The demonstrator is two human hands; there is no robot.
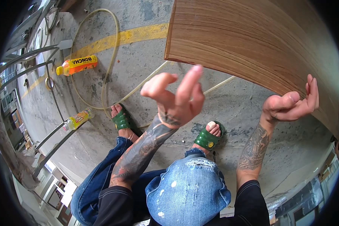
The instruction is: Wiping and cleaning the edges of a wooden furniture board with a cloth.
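My left hand is raised in the middle of the view, its fingers apart and partly bent, with nothing in it. Off to the right, my right hand is turned palm up with fingers stretched out, and it is empty too. A large brown wood-grain panel fills the upper right. Its near edge lies just beyond my hands; the right hand overlaps it in view, and whether they touch I cannot tell. Both forearms are tattooed and come from black sleeves.
A pale hose loops over the concrete floor and runs behind my left hand toward the panel. Two bottles, one orange and one yellowish, lie at the left beside a metal frame. My feet wear green sandals.
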